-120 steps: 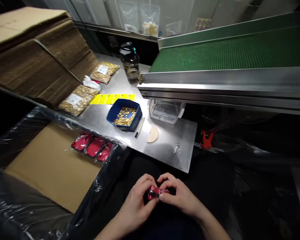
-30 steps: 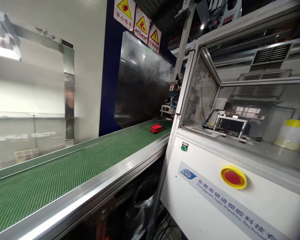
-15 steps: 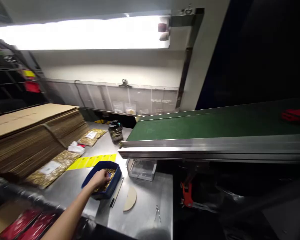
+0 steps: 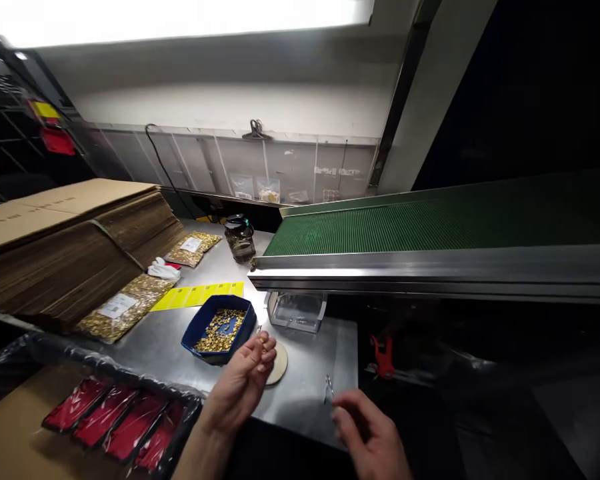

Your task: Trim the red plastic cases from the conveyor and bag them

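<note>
My left hand [image 4: 243, 380] is raised just right of a blue tray [image 4: 190, 332], palm up, its fingers curled round something small and gold-coloured. Small gold pieces [image 4: 215, 341] lie in the tray. At the lower right is my right hand [image 4: 365, 430], thumb and fingers bent toward each other with a gap between them; nothing shows in it. Behind my left fingers, a round cream disc [image 4: 280, 365] rests on the metal table [image 4: 300, 393]. A thin metal tool [image 4: 329, 387] lies just above my right hand.
A green conveyor [image 4: 380, 227] slopes across the right. Stacked cardboard [image 4: 80, 247] stands left, beside bags of gold pieces [image 4: 130, 307]. A jar [image 4: 240, 239] and clear bin [image 4: 297, 312] sit near the conveyor's end. Red packets [image 4: 135, 427] fill a lined box at the front left.
My left hand has come out of the blue tray and moved right. My right hand has entered at the lower right. The view has tilted down.
</note>
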The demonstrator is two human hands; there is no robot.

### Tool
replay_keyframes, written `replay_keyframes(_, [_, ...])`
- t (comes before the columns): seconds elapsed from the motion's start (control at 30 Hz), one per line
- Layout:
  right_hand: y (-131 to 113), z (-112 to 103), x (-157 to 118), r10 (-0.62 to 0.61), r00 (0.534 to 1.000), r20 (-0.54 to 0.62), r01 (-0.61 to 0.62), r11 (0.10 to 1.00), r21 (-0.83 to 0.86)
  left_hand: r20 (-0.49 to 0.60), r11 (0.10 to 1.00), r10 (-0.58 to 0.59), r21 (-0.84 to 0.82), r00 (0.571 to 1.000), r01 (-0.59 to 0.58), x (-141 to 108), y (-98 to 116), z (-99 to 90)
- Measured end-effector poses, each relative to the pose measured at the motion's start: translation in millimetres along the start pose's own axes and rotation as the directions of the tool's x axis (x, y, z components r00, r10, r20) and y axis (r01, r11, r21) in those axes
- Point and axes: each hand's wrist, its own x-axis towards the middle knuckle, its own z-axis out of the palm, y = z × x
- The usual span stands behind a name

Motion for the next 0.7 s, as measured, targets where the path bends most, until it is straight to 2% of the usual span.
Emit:
replay_keyframes(0.07, [-31, 11, 17, -0.257, 0.963, 0.085, 0.245, 0.961, 0.128, 0.060, 0.972, -0.085, -0.212, 0.995, 0.096, -18, -14, 26.1])
replay_keyframes(0.1, [-45, 15, 24, -0.328, 0.942, 0.073, 0.313, 0.935, 0.165, 0.067, 0.945, -0.130, -0.293, 0.989, 0.144, -25, -18, 37.0])
replay_keyframes(0.17, [-66, 20, 32, -0.384, 0.923, 0.032, 0.371, 0.909, 0.190, 0.041, 0.913, -0.169, -0.369, 0.985, 0.172, -35, -24, 53.1])
replay_keyframes(0.27, [-75, 23, 29, -0.329, 0.942, -0.073, 0.336, 0.931, 0.142, -0.013, 0.945, -0.097, -0.316, 0.995, 0.088, -40, -33, 63.0])
replay_keyframes(0.4, [-65, 17, 15, -0.228, 0.958, -0.174, 0.244, 0.967, 0.075, 0.002, 0.987, 0.104, -0.120, 0.995, -0.103, -43, -51, 61.6])
replay_keyframes(0.53, [-54, 1, 6, -0.178, 0.968, -0.179, 0.196, 0.976, 0.090, 0.121, 0.971, 0.227, 0.050, 0.966, -0.234, -45, -64, 62.3])
replay_keyframes(0.7, [-52, -19, -5, -0.069, 0.975, -0.212, 0.110, 0.976, 0.190, 0.280, 0.964, 0.225, 0.075, 0.933, -0.255, -44, -66, 77.5])
